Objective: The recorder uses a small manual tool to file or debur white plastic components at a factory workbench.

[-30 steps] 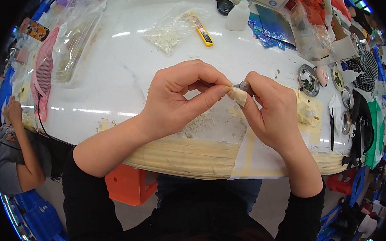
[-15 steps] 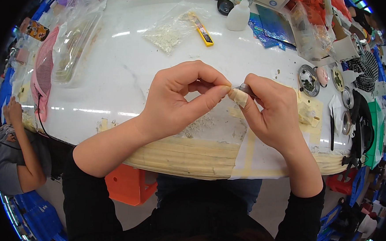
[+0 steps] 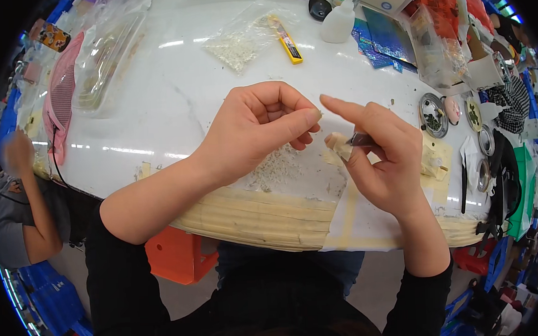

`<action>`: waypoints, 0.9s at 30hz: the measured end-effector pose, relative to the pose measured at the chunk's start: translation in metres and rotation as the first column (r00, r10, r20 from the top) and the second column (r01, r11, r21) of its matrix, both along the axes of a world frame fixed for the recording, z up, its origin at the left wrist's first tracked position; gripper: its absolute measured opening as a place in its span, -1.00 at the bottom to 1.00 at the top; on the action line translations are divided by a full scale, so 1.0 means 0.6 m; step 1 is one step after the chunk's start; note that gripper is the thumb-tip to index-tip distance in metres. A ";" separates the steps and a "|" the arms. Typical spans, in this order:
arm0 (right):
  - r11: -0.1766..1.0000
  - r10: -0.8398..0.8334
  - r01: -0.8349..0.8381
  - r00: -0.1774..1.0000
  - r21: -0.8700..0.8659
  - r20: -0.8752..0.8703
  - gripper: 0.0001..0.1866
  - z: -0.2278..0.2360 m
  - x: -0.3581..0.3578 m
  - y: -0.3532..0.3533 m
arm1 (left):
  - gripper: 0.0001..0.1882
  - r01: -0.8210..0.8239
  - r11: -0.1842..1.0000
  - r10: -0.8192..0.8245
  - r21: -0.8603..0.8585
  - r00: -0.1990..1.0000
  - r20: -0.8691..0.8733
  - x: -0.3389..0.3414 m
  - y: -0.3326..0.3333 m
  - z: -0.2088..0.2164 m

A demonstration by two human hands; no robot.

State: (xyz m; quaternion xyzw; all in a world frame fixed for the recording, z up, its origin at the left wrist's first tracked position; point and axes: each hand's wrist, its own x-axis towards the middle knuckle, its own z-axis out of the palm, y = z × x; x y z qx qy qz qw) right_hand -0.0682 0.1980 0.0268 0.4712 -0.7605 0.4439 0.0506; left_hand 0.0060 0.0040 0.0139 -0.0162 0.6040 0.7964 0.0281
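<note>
My left hand (image 3: 263, 116) is closed in a pinch above the table's middle. Whatever sits between its thumb and fingertips is too small to name. My right hand (image 3: 386, 151) grips a short dark blade (image 3: 361, 139) between the fingers and the thumb. Its index finger points out toward the left fingertips, with a small gap between. Pale tape (image 3: 340, 145) wraps the right thumb's tip. Under the hands lies a scatter of whitish crumbs (image 3: 275, 170) on the white table (image 3: 171, 81).
Beyond the hands lie a clear bag of pale bits (image 3: 235, 50) and a yellow narrow case (image 3: 287, 43). A squeeze bottle (image 3: 338, 25) stands farther back. On the right are a round metal dish (image 3: 433, 116) and black tweezers (image 3: 463, 184). Another person's arm (image 3: 34, 201) is at far left.
My right hand has drawn away from the left fingertips, and its index finger has straightened. The left hand keeps its pinch. The other person's hand at far left is blurred by motion.
</note>
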 end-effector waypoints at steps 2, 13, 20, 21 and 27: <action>0.995 0.085 -0.082 0.995 0.059 -0.054 -0.36 0.001 -0.002 0.005 | -0.88 -0.004 1.000 0.003 0.014 1.000 0.024 0.000 0.000 0.001; 0.996 0.072 -0.072 0.997 -0.047 -0.006 -0.69 0.010 -0.009 0.006 | -0.86 -0.054 0.998 0.051 0.028 0.994 0.093 -0.001 -0.005 0.000; 0.999 -0.040 0.041 0.993 -0.003 0.111 -0.77 0.001 -0.010 -0.001 | -0.86 -0.015 1.000 0.013 0.023 0.996 0.088 -0.001 -0.004 0.005; 0.999 -0.051 0.049 0.989 0.014 0.140 -0.77 0.003 -0.006 -0.003 | -0.86 -0.008 1.000 0.006 0.018 0.996 0.089 0.000 -0.004 0.006; 0.970 -0.066 0.065 0.998 0.233 -0.006 -0.69 0.000 -0.005 -0.003 | -0.85 0.010 0.999 -0.009 -0.051 1.000 0.027 0.004 0.000 0.003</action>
